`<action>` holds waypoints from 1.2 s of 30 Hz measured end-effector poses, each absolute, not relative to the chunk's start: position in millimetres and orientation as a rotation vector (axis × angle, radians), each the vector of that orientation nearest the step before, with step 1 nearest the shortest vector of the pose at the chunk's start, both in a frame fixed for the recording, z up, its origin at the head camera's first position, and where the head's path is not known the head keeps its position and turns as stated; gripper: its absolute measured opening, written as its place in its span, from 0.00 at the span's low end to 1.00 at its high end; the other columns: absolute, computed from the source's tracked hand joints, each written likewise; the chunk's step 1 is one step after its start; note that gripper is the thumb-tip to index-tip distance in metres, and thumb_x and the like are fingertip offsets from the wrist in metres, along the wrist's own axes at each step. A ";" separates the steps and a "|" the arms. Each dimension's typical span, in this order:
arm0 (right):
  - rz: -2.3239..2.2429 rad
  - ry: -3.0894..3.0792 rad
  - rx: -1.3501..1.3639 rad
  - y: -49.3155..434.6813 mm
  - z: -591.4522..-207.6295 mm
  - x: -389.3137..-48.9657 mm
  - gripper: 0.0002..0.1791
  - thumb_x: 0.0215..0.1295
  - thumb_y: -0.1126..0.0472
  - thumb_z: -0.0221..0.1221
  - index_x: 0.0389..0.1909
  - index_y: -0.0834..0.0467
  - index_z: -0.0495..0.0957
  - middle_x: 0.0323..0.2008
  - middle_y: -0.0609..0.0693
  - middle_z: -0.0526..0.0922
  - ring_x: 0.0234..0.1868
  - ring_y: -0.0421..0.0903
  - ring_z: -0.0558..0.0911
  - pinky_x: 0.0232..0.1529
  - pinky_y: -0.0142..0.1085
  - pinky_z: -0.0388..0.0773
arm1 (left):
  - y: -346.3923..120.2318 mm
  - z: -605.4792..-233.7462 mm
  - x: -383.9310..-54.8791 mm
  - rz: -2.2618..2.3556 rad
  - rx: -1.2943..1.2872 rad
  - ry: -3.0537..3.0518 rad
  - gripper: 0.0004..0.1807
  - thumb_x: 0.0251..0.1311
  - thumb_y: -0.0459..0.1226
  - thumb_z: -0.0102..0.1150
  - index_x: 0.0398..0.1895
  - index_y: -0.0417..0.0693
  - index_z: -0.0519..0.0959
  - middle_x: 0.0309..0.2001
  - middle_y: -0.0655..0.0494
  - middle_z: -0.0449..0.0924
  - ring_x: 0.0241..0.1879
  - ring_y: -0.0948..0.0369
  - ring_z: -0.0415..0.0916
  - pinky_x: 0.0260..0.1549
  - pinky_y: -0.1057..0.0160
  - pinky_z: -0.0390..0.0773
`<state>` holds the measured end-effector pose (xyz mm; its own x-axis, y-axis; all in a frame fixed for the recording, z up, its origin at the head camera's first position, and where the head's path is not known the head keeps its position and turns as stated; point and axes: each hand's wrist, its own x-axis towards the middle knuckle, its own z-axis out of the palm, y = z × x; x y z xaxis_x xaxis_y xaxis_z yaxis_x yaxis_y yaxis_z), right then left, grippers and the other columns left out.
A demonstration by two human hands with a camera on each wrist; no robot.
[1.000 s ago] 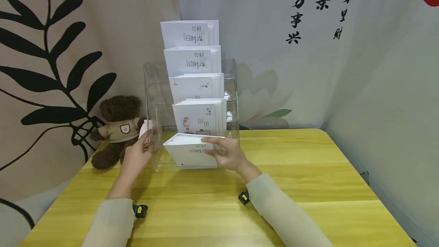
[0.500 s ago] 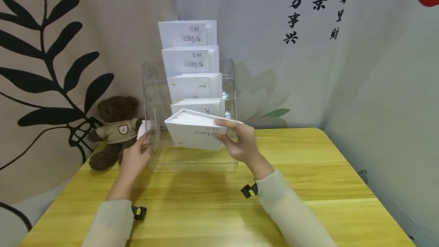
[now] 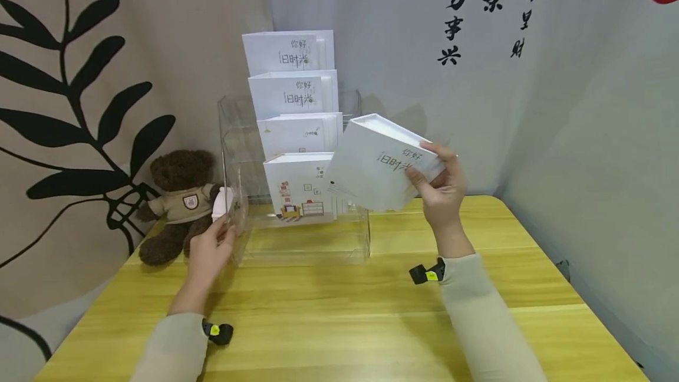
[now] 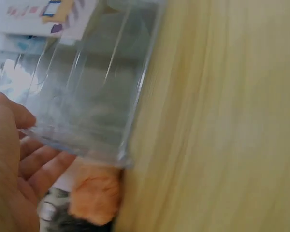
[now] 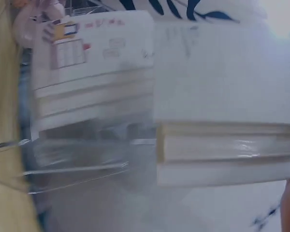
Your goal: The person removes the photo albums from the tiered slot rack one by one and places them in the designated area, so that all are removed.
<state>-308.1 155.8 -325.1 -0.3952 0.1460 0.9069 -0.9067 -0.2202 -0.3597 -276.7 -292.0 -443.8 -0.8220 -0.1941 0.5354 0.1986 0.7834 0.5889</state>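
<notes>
In the head view a clear plastic tiered rack (image 3: 237, 175) stands on the table with white photo albums propped on its tiers. My left hand (image 3: 211, 249) pinches the rack's left side edge; the left wrist view shows the thumb (image 4: 17, 113) on one side of the clear wall and fingers on the other. To the right of the rack, my right hand (image 3: 444, 193) holds a white photo album (image 3: 379, 164) tilted in the air, thumb on its printed cover. Behind it sits an album with a furniture drawing (image 3: 302, 187), partly overlapped. The rack's front tier holds no album.
A brown teddy bear (image 3: 183, 205) in a beige shirt sits left of the rack, with a small pale pink object (image 3: 223, 202) between them. The wooden table (image 3: 329, 329) reaches a grey wall cloth at the back and right.
My right hand has lifted the front album out of the rack's lowest tier and carried it up and to the right, turning it. My left hand stays at the rack's side.
</notes>
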 end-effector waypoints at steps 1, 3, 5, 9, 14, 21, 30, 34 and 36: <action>1.799 -1.219 0.967 162.1 -329.3 -312.6 0.23 0.60 0.75 0.68 0.56 0.72 0.73 0.47 0.60 0.83 0.46 0.52 0.86 0.42 0.39 0.85 | -292.1 -448.3 -277.5 -0.893 0.004 -2.338 0.22 0.71 0.38 0.57 0.64 0.38 0.78 0.47 0.39 0.85 0.43 0.44 0.85 0.44 0.54 0.83; 1.949 -1.171 0.914 175.2 -339.8 -322.9 0.22 0.61 0.78 0.64 0.57 0.70 0.74 0.48 0.61 0.82 0.47 0.53 0.86 0.42 0.39 0.85 | -292.7 -456.1 -279.1 -0.934 0.018 -2.255 0.19 0.70 0.38 0.59 0.60 0.39 0.81 0.47 0.40 0.86 0.42 0.48 0.86 0.40 0.69 0.82; 2.061 -1.133 0.839 189.0 -350.9 -334.2 0.22 0.62 0.80 0.61 0.57 0.68 0.75 0.49 0.61 0.81 0.48 0.53 0.85 0.42 0.39 0.84 | -293.2 -461.9 -279.9 -0.964 0.031 -2.193 0.18 0.69 0.38 0.61 0.58 0.40 0.83 0.46 0.42 0.87 0.41 0.58 0.86 0.38 0.80 0.77; 2.120 -1.208 0.643 217.6 -371.7 -351.1 0.22 0.64 0.76 0.63 0.58 0.64 0.75 0.50 0.59 0.81 0.49 0.51 0.84 0.42 0.37 0.84 | -292.9 -469.5 -281.0 -1.030 0.046 -2.134 0.17 0.68 0.40 0.63 0.57 0.44 0.84 0.46 0.45 0.87 0.38 0.82 0.77 0.35 0.87 0.70; 2.209 -1.344 0.384 245.0 -406.0 -364.4 0.22 0.62 0.74 0.66 0.58 0.62 0.76 0.52 0.56 0.81 0.48 0.48 0.85 0.40 0.34 0.84 | -291.1 -476.5 -280.9 -1.093 0.054 -2.100 0.17 0.68 0.41 0.65 0.55 0.45 0.85 0.46 0.46 0.87 0.37 0.90 0.72 0.35 0.85 0.72; 2.194 -1.688 0.009 267.3 -449.9 -379.7 0.32 0.64 0.66 0.68 0.68 0.53 0.71 0.50 0.46 0.82 0.44 0.40 0.84 0.37 0.28 0.81 | -290.1 -472.9 -281.8 -1.111 0.037 -2.061 0.15 0.67 0.42 0.66 0.51 0.44 0.87 0.43 0.48 0.88 0.35 0.87 0.75 0.33 0.84 0.74; 2.233 -1.842 0.054 263.5 -467.9 -387.6 0.49 0.66 0.59 0.67 0.81 0.46 0.47 0.44 0.41 0.86 0.37 0.39 0.86 0.34 0.30 0.81 | -288.5 -474.9 -283.9 -1.127 0.045 -2.056 0.14 0.66 0.40 0.66 0.50 0.42 0.87 0.42 0.44 0.88 0.35 0.88 0.75 0.33 0.84 0.74; 2.302 -1.854 0.048 263.5 -471.3 -390.3 0.47 0.67 0.59 0.66 0.80 0.46 0.49 0.46 0.40 0.85 0.39 0.38 0.86 0.35 0.29 0.81 | -288.7 -475.4 -283.7 -1.128 0.041 -2.055 0.15 0.66 0.41 0.66 0.50 0.42 0.87 0.43 0.44 0.88 0.36 0.88 0.75 0.34 0.84 0.74; 2.319 -1.864 0.045 263.3 -471.7 -390.5 0.47 0.68 0.59 0.66 0.80 0.46 0.48 0.46 0.40 0.85 0.39 0.38 0.86 0.35 0.30 0.81 | -288.9 -475.2 -283.1 -1.129 0.044 -2.057 0.15 0.66 0.41 0.66 0.50 0.42 0.87 0.43 0.45 0.88 0.36 0.88 0.75 0.34 0.84 0.74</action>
